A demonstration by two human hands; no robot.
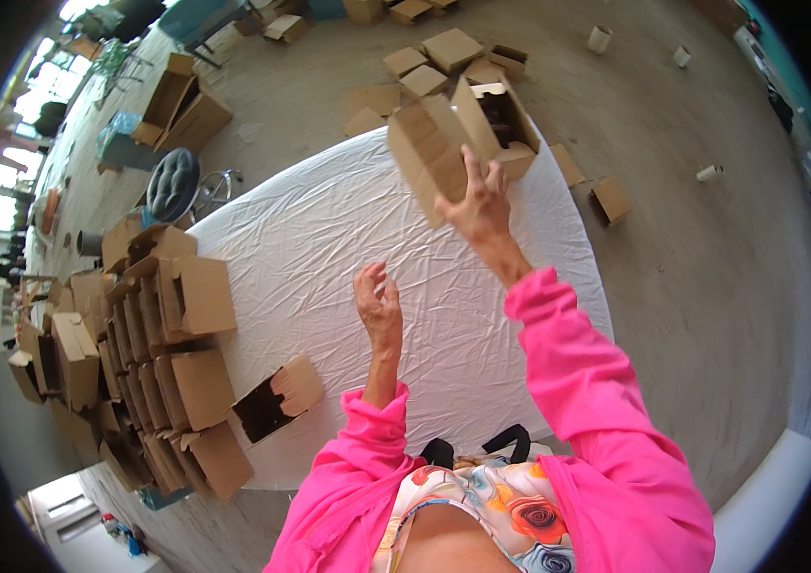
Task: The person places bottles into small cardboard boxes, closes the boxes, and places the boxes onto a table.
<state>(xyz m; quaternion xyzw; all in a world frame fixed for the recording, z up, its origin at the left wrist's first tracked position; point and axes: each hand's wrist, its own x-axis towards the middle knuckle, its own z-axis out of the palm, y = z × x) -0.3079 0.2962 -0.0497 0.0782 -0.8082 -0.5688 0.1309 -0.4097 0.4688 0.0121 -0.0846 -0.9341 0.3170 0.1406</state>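
Toward the far end of the white-covered table, my right hand reaches out with thumb and fingers spread. It overlaps the near edge of a brown cardboard box, slightly blurred; whether the fingertips press on it is hard to make out. Right behind stands another open-topped cardboard box with a dark inside, at the table's far corner. My left hand hovers over the middle of the cloth, fingers loosely curved and apart, holding nothing. An open cardboard box lies tilted at the near left.
Stacked open cardboard boxes crowd the table's left side. More boxes lie on the floor beyond the far edge. A dark round stool stands at the far left. Small white rolls are scattered on the floor at the right.
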